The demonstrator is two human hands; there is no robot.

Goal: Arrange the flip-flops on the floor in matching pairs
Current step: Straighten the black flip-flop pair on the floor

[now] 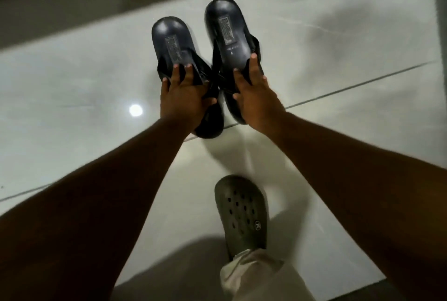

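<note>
Nearest, a beige trouser leg (pixel 254 274) and grey-green perforated clog (pixel 242 213) are seen on the pale tiled floor (pixel 72 107); a round emblem is set on the clog's side, wording unreadable. Further out, both forearms are stretched fwd. A dark flip-flop (pixel 173 42) is gripped by the left hand (pixel 183 100), fingers laid over footbed and strap. Its match (pixel 226 32) is gripped likewise by the right hand (pixel 254 100), w/ the two soles side by side, nearly touching at the straps. A stamped logo patch is carried on each footbed, text too blurred to read. Whether they rest on the floor can't be told.
</note>
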